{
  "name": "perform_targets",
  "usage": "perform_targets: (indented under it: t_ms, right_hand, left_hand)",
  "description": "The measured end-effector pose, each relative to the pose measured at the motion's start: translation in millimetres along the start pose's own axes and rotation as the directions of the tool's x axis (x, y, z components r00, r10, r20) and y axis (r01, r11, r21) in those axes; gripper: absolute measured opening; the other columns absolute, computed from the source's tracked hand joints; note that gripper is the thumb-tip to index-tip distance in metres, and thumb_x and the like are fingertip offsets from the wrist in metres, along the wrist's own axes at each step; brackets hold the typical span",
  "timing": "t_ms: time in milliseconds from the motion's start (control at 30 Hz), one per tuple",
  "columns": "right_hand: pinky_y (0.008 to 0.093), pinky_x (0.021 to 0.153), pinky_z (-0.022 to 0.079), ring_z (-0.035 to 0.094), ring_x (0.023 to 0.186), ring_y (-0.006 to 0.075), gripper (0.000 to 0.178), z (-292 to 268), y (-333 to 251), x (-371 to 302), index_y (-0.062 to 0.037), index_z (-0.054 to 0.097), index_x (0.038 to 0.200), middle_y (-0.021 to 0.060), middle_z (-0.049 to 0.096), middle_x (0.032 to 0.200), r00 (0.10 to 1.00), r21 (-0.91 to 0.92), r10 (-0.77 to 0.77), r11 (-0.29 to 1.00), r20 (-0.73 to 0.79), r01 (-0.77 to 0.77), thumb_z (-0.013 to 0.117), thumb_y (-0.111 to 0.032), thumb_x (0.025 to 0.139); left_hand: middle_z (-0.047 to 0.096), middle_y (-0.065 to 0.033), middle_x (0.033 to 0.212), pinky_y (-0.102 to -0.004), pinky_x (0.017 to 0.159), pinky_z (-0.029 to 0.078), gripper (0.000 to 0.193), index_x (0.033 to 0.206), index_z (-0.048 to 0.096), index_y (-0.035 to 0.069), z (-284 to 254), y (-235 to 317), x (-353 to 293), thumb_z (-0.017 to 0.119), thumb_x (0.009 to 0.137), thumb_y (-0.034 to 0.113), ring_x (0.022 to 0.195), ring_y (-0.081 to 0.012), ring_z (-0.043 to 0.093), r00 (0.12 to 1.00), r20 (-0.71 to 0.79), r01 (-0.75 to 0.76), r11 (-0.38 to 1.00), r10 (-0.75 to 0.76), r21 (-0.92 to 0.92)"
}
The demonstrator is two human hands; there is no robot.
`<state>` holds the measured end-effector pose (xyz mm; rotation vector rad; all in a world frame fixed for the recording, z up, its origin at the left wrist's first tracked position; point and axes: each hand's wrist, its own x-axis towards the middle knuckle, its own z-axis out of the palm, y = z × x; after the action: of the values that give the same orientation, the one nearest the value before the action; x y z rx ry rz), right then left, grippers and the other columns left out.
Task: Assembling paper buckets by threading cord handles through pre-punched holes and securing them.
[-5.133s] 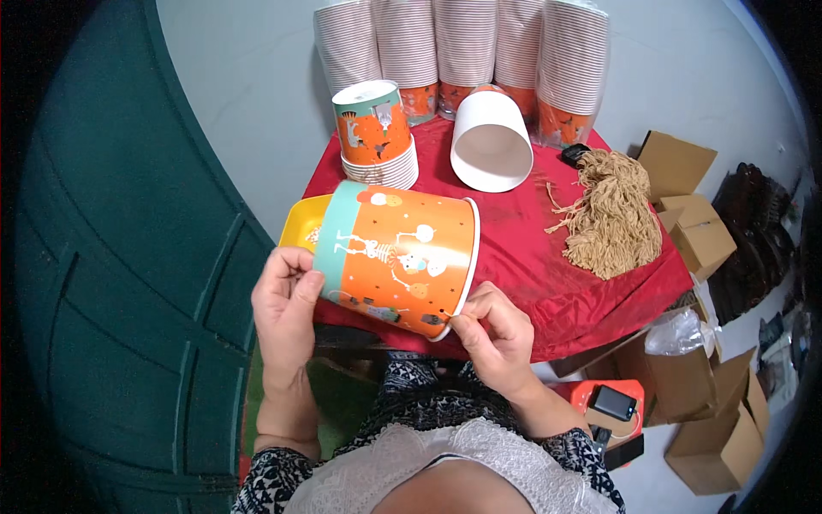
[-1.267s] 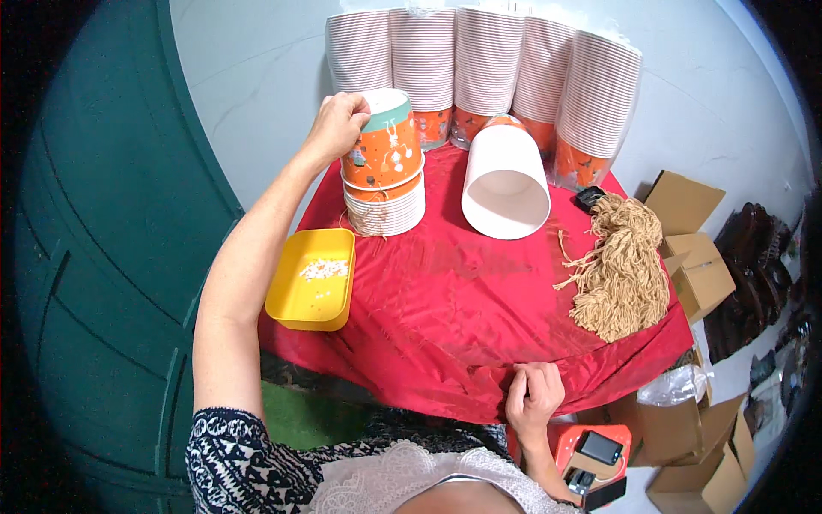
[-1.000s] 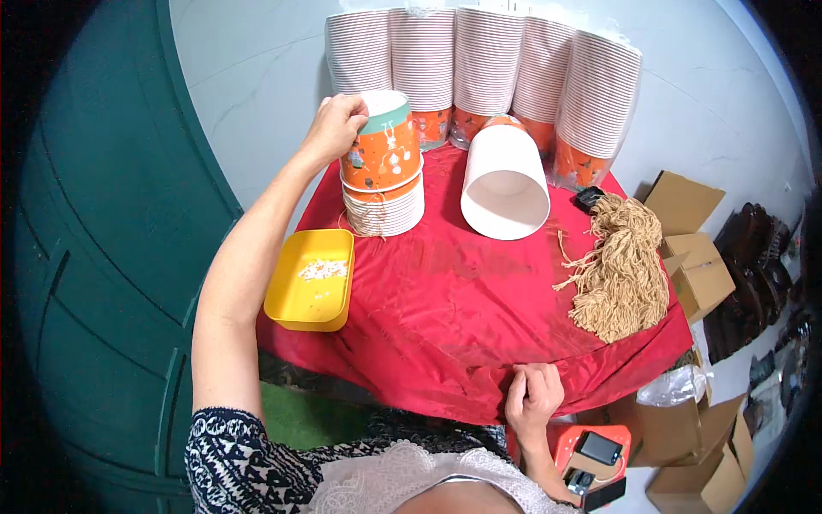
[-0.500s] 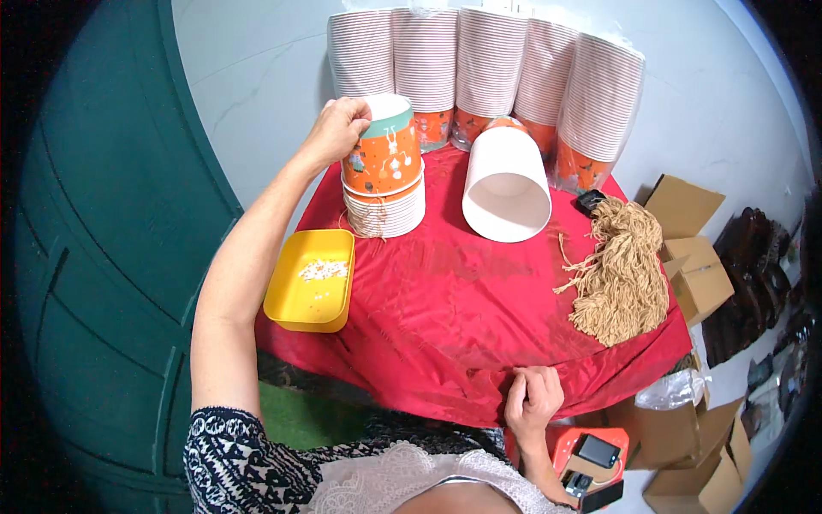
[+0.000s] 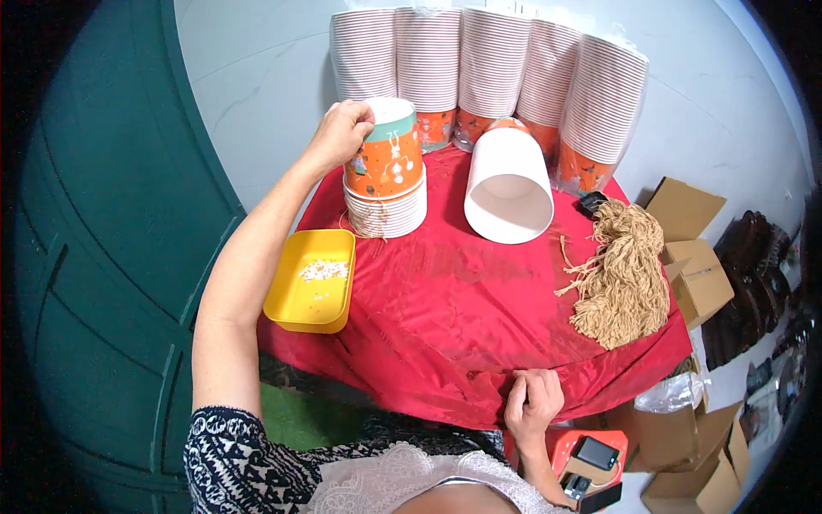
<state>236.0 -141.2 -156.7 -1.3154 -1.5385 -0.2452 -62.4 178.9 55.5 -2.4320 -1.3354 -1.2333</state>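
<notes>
My left hand (image 5: 343,133) pinches the top edge of an orange paper bucket (image 5: 384,164) with a teal band and white figures. This bucket forms the top of an upside-down nested stack, whose white rims (image 5: 390,214) show below it. Thin brown strings (image 5: 370,221) hang down the side of those rims. Close to the table's front edge, my right hand (image 5: 534,399) rests with curled fingers on the red tablecloth (image 5: 445,334). Whether any cloth is gripped in it is hidden. A yellow tray (image 5: 291,295) holding small white pieces (image 5: 324,271) sits below my left forearm.
Bagged stacks of paper buckets (image 5: 503,64) line the wall. A white cylindrical bucket or stack (image 5: 510,171) lies sideways, its opening facing me. A bundle of tan cords (image 5: 622,283) lies at right. Cardboard boxes (image 5: 700,278) and a red stool (image 5: 562,445) with devices flank the table.
</notes>
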Motion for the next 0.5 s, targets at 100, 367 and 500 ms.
perform_targets:
  t_ms: [100,367,500]
  right_hand:
    - [0.0372,0.057,0.043,0.056,0.063,0.0276,0.009,0.6,1.0,-0.6,-0.0029,0.062,0.079,0.0113,0.059,0.071,1.000,-0.010,-0.017,1.000,-0.004,0.017,0.063,0.004,0.073]
    - [0.0375,0.056,0.042,0.055,0.062,0.0277,0.011,1.6,2.0,-0.5,-0.0028,0.062,0.079,0.0113,0.059,0.070,1.000,-0.008,-0.016,1.000,0.000,0.016,0.063,0.005,0.072]
    - [0.0375,0.056,0.042,0.055,0.062,0.0278,0.010,2.0,2.6,-1.1,-0.0027,0.062,0.079,0.0114,0.059,0.071,1.000,-0.013,-0.020,1.000,0.003,0.020,0.062,0.005,0.072]
  left_hand:
    - [0.064,-0.0180,0.090,-0.0439,0.082,0.049,0.008,0.085,0.064,-0.001,-2.0,0.9,0.6,0.063,0.082,0.007,0.091,-0.0346,0.061,1.000,-0.008,0.027,0.999,-0.027,-0.021]
    - [0.064,-0.0207,0.085,-0.0420,0.074,0.050,0.009,0.083,0.064,-0.004,-1.5,1.0,2.8,0.062,0.080,0.005,0.083,-0.0342,0.064,0.999,-0.042,-0.003,0.998,0.000,-0.063]
    - [0.061,-0.0165,0.079,-0.0382,0.069,0.050,0.008,0.082,0.062,-0.003,-4.7,5.1,5.7,0.061,0.081,0.004,0.076,-0.0282,0.063,1.000,0.005,0.008,0.997,-0.007,-0.075]
